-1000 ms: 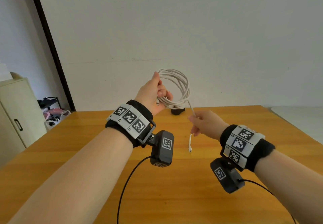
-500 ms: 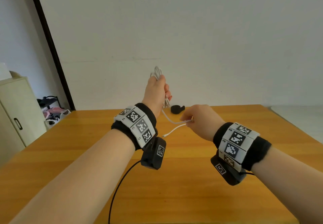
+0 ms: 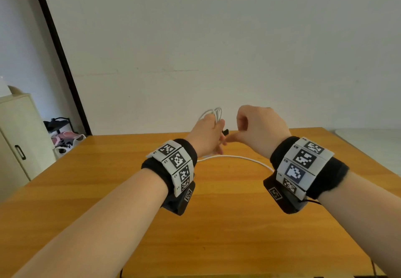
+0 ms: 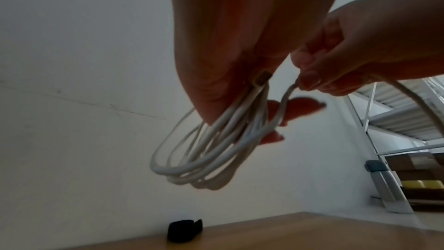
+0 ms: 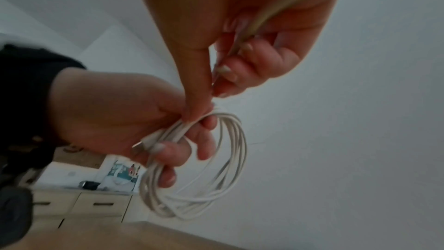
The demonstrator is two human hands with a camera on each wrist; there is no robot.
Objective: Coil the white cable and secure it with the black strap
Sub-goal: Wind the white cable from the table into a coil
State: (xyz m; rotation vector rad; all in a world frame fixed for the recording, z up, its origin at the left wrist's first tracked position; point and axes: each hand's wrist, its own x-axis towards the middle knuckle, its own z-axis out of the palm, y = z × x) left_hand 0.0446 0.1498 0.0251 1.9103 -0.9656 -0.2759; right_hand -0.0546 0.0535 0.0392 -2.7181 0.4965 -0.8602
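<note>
Head view — left hand (image 3: 206,135) grips white cable (image 4: 204,151) coil, right hand (image 3: 258,128) pinches its tail; keep tail taut — black strap (image 4: 184,233) beyond coil.

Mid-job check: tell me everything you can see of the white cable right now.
The white cable is thin, smooth and round, mostly wound into several loose loops. The left hand grips the bunched loops, with a connector end at its fingers. One free strand runs to the right hand, which pinches it, and the tail arcs behind that wrist.
</note>
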